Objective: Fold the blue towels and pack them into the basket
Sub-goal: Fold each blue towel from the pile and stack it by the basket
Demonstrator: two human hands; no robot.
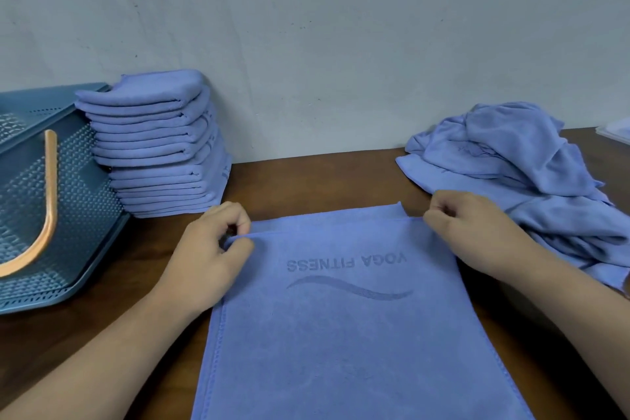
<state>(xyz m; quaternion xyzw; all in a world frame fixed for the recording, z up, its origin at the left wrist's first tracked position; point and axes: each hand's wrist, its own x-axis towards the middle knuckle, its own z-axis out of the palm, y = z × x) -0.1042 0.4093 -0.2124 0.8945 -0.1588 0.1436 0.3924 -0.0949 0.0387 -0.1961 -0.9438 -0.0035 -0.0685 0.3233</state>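
Well beyond both grips, as backdrop: pale grey wall (341, 27), scuffed and speckled.

Beneath both grips: dark brown wooden table (324, 177).

Between the two grips and running back from them toward the wearer: blue towel (341, 351), flat on the table and doubled over. Upper layer's far edge just short of the lower layer's far edge. Just nearer than the grips, stamped "YOGA FITNESS", upside down from the head view, with a wave mark nearer again.

Left of the left grip, near but apart from it: teal perforated basket (78, 198), with an orange handle (47, 215) lying down against its side.

Right of the right grip, close by the wrist: loose pile (511, 160) of unfolded blue towels, rumpled, reaching back to the wall.

Beyond the left grip, just past the knuckles: stack (160, 143) of folded blue towels, many layers high, hard against the basket's side and backed on the wall.

Left hand (211, 249): narrow grip, thumb and curled fingers pinching the upper layer's far left corner.

Right hand (470, 225): narrow grip likewise, fingers curled tight on the upper layer's far right corner.

Far right of the right grip, at the frame's edge: corner of a clear plastic tray (613, 129), too little in view to tell more.
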